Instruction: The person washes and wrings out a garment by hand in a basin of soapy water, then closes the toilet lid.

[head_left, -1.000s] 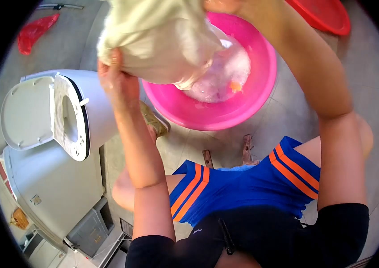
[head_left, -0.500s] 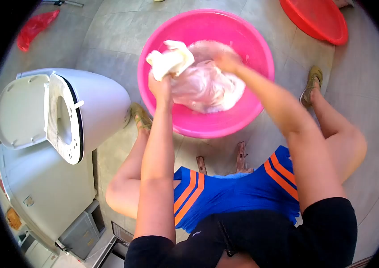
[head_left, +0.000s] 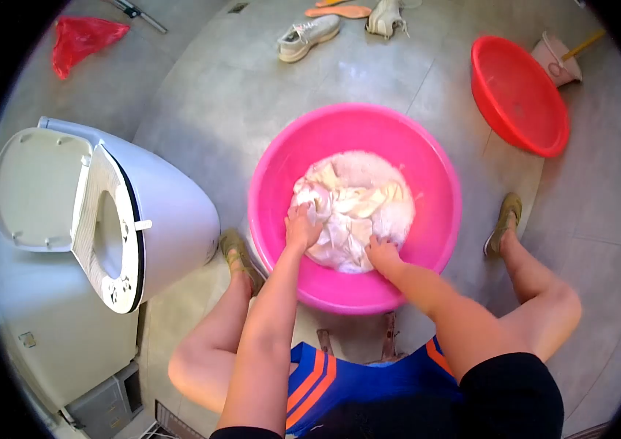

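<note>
A large pink basin (head_left: 274, 271) stands on the floor between my feet, with wet white cloth (head_left: 347, 230) bunched in cloudy, foamy water (head_left: 358, 168). On the left side of the bundle, my left hand (head_left: 303, 228) has its fingers curled into the fabric. My right hand (head_left: 383, 254) grips the near right edge of the same cloth, with its fingertips partly sunk in the folds. Both hands are inside the basin, low over the water.
To the left is a white toilet (head_left: 171, 212) with its lid raised. A red basin (head_left: 522, 95) leans at the upper right beside a small bucket (head_left: 555, 62). Shoes (head_left: 310, 36) and a red plastic bag (head_left: 83, 44) lie on the far floor.
My left hand has lowered the raised white cloth into the basin. My right hand has come toward me, to the bundle's near edge. The view has tilted up, showing shoes beyond.
</note>
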Demonstrator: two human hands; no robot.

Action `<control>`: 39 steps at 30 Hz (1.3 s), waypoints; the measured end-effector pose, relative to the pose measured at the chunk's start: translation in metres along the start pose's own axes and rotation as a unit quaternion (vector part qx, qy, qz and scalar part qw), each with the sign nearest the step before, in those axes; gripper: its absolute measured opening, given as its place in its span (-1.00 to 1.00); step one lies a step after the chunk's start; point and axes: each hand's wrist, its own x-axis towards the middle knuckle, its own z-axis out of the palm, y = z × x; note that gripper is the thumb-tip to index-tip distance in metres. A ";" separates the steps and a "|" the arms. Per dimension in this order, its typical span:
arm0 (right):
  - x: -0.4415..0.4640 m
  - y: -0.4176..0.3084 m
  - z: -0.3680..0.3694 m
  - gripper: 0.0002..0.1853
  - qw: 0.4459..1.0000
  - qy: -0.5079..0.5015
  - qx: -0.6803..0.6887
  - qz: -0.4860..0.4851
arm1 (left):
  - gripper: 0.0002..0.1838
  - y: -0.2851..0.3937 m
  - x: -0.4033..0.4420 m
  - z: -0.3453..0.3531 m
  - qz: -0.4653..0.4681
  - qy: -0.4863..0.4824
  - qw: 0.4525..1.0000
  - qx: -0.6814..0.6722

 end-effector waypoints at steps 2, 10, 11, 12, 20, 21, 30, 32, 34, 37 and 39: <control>-0.001 0.002 -0.012 -0.66 0.999 0.014 -0.031 0.017 | -0.26 0.000 -0.002 0.000 0.004 0.007 1.000 -0.013; 0.018 0.006 0.008 -0.73 0.998 0.044 -0.044 0.028 | -0.20 0.006 -0.007 -0.005 -0.051 -0.032 0.998 -0.016; 0.019 0.007 0.008 -0.76 0.997 0.052 -0.034 0.034 | -0.15 0.010 -0.006 -0.003 -0.064 -0.034 0.997 -0.005; 0.020 0.010 0.008 -0.77 0.996 0.076 -0.033 0.036 | -0.15 0.008 -0.004 -0.001 -0.061 -0.032 0.998 -0.005; 0.048 0.058 -0.020 -0.80 0.991 0.061 0.069 0.094 | 0.31 0.015 -0.004 0.009 -0.091 -0.030 0.995 0.032; 0.059 0.069 -0.023 -0.81 0.989 0.002 0.089 0.115 | 0.34 0.020 -0.007 0.007 -0.086 -0.041 0.994 0.045; 0.053 0.108 -0.121 -0.77 0.246 0.021 0.951 0.188 | 0.46 0.019 0.042 0.060 -0.087 -0.052 0.987 0.125; 0.067 0.116 -0.142 -0.73 0.091 -0.016 0.981 0.168 | 0.42 0.025 0.046 0.056 -0.108 -0.088 0.981 0.139; 0.114 0.155 -0.190 -0.62 0.030 -0.016 0.988 0.151 | 0.41 0.026 0.045 0.052 -0.119 -0.110 0.973 0.165; 0.156 0.165 -0.332 -0.68 0.004 -0.032 0.973 0.227 | 0.35 0.021 0.056 0.064 -0.115 -0.072 0.975 0.176; 0.222 0.186 -0.331 -0.71 0.147 0.100 0.970 -0.168 | 0.33 0.027 0.053 0.063 -0.127 -0.099 0.969 0.189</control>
